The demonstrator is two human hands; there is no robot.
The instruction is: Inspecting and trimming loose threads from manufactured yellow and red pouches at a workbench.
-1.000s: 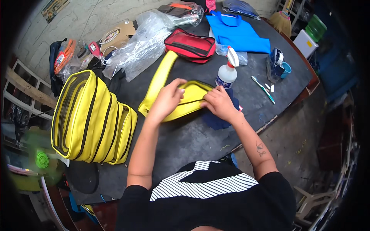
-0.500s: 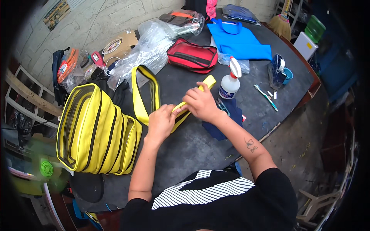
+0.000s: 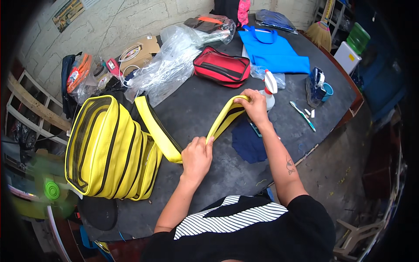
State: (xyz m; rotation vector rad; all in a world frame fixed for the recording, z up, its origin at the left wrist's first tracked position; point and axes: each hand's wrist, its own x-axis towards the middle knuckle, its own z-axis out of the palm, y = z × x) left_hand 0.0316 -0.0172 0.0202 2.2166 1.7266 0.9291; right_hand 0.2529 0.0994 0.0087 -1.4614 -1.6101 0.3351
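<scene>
A long yellow fabric band (image 3: 157,131) with a black zipper along it stretches between my two hands. Its left part slants up across the table, while its right part is bent into a narrow fold. My left hand (image 3: 196,160) is closed around the band near its middle. Higher up and to the right, my right hand (image 3: 256,107) pinches the bend at its far end, just in front of a white spray bottle (image 3: 270,102) that it partly hides. Left of my left hand stand several yellow zippered bag bodies (image 3: 124,153), packed one against another.
A dark blue cloth (image 3: 248,142) lies beneath my right forearm. Farther back are a red zippered pouch (image 3: 221,67), clear plastic wrapping (image 3: 168,61) and a blue tote bag (image 3: 277,52). To the right are a toothbrush (image 3: 302,116) and a light blue cup (image 3: 327,90). A green fan (image 3: 52,190) blurs at left.
My hands have moved apart: the right went farther right toward the spray bottle, the left slightly down and right. The band's looped left part has flattened into a slanting strip.
</scene>
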